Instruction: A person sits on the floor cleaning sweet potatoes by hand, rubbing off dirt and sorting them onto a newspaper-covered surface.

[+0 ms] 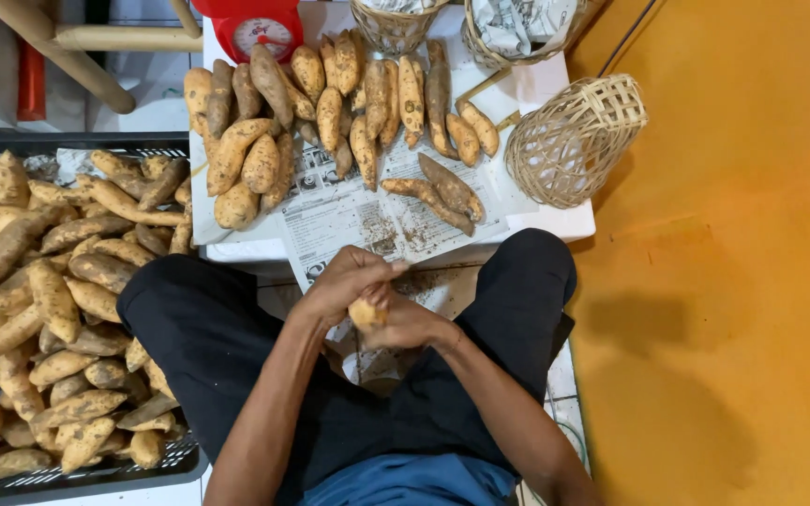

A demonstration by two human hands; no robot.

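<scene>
Both my hands meet over my lap, just below the table's front edge. A small sweet potato (366,312) sits between them. My left hand (347,278) curls over its top, and my right hand (412,325) cups it from below. On the white table (569,223), spread newspaper (349,214) carries a heap of sweet potatoes (330,108). Two more sweet potatoes (441,192) lie apart near the front.
A black crate (67,473) full of sweet potatoes stands on the floor at my left. A woven basket (576,141) lies on its side at the table's right edge. Two baskets (442,23) and a red scale (257,28) stand at the back. Orange floor lies to the right.
</scene>
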